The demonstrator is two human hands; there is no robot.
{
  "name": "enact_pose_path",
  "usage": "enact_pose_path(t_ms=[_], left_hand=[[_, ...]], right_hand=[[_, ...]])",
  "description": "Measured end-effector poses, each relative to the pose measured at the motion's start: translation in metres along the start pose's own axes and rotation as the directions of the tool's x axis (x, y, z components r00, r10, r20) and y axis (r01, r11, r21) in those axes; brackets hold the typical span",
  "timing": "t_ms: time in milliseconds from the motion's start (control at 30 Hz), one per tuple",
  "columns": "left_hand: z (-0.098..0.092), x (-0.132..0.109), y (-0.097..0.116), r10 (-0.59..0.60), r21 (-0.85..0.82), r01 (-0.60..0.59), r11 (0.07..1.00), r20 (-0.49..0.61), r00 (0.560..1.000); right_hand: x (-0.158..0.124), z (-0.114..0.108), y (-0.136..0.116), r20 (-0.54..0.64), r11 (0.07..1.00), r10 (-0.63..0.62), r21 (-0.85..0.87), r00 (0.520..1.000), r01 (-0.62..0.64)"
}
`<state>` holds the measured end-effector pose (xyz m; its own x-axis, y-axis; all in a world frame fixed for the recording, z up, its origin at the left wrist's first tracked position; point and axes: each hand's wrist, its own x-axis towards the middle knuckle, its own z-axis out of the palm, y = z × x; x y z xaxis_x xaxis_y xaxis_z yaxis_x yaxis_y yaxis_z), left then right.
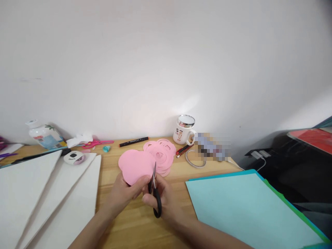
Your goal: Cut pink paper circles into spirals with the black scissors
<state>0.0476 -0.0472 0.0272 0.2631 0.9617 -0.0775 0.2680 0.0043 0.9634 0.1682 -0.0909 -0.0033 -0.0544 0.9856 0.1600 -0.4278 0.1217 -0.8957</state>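
My left hand [129,188] pinches the lower edge of a pink paper cutout [135,164] with rounded lobes, held above the wooden table. My right hand [162,195] grips black-handled scissors [157,202], their blades pointing up and away from me at the right edge of the paper. Whether the blades have paper between them I cannot tell. Just behind lies a pile of pink cut paper pieces [167,152], some with holes and rings cut in them. Part of that pile is hidden by the cutout.
White boards [77,204] lie at left, carrying a white-and-pink device [74,157]. Behind are a bottle [45,135], pink scissors [97,143] and a black marker [134,141]. A white mug [183,130] stands near the wall. Light-blue sheets [246,207] cover the right side.
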Motion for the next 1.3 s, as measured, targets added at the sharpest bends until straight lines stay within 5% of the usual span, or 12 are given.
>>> enact_pose_path(t_ms=[233,733,933,1300], left_hand=[[-0.004,0.003,-0.008,0.012,-0.066,-0.006,0.998,0.077,0.997],[-0.006,0.006,-0.006,0.107,-0.083,-0.104,0.991,0.029,0.994],[-0.002,0.004,-0.004,0.066,0.012,-0.067,0.998,0.019,0.998],[-0.002,0.001,-0.005,-0.005,-0.082,0.012,0.997,0.08,0.997]], right_hand=[[-0.001,-0.001,-0.002,0.017,1.0,0.026,-0.002,1.0,-0.026],[-0.004,-0.002,0.005,-0.061,0.987,0.153,-0.041,0.986,-0.156],[-0.006,0.001,0.011,-0.009,0.995,0.099,0.0,0.995,-0.099],[-0.001,-0.001,0.0,0.041,0.999,0.045,0.009,0.998,-0.046]])
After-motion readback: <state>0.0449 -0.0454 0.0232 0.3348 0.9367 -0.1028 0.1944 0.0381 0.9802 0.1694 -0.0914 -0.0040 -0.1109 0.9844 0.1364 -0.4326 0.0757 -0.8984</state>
